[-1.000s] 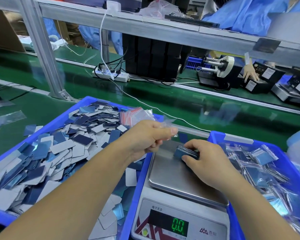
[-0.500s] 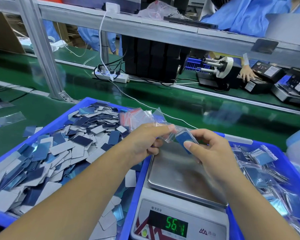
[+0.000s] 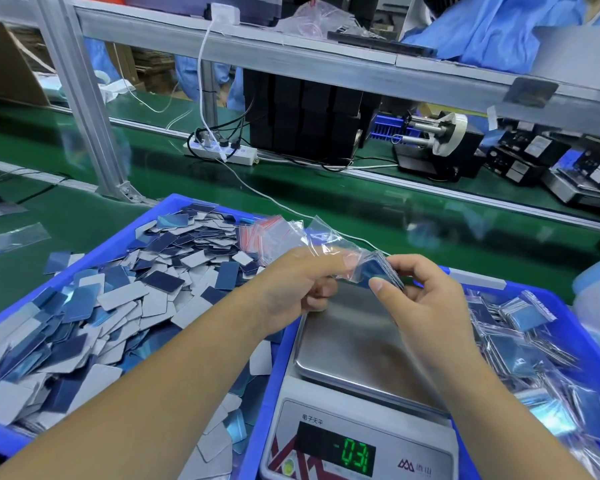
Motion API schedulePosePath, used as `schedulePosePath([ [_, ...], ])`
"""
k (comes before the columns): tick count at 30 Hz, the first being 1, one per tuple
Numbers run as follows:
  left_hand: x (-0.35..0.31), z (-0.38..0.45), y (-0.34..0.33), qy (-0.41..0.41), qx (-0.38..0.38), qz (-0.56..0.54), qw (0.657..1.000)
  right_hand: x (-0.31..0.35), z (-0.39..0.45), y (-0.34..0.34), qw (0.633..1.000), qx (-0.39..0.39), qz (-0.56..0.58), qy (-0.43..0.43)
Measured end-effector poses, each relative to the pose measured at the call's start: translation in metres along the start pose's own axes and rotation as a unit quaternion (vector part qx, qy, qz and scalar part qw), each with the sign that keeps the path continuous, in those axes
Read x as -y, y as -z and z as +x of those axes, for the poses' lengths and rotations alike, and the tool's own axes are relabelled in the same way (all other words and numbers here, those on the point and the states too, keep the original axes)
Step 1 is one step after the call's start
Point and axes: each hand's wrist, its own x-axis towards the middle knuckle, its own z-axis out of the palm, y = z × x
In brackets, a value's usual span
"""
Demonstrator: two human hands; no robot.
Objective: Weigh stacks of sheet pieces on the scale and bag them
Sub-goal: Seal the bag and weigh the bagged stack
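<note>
Two hands above one scale (image 3: pixel 354 344), pan bare. Left hand (image 3: pixel 293 289) pinched one clear bag (image 3: pixel 329 245); right hand (image 3: pixel 426 299) pinched one stack of sheet pieces (image 3: pixel 381 271), tilted, long axis toward bag mouth, partly inserted. Two blue bins: left bin (image 3: pixel 84 261) of loose pieces, right bin (image 3: pixel 586 313) of filled bags. Display (image 3: pixel 354 453) showed green digits.
</note>
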Motion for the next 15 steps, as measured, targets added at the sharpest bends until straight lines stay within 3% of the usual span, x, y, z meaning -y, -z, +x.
schedulePosePath([
  [5, 0.003, 0.001, 0.0, -0.022, 0.024, 0.029, 0.999, 0.007, 0.0, -0.001, 0.999, -0.008, 0.046, -0.028],
  [10, 0.004, 0.003, 0.0, -0.043, 0.034, 0.032, 0.998, 0.008, -0.001, -0.004, 0.977, 0.048, 0.166, -0.123],
  [15, 0.003, 0.002, 0.001, -0.046, 0.035, 0.015, 0.998, 0.011, -0.001, -0.001, 0.97, 0.093, 0.174, -0.143],
])
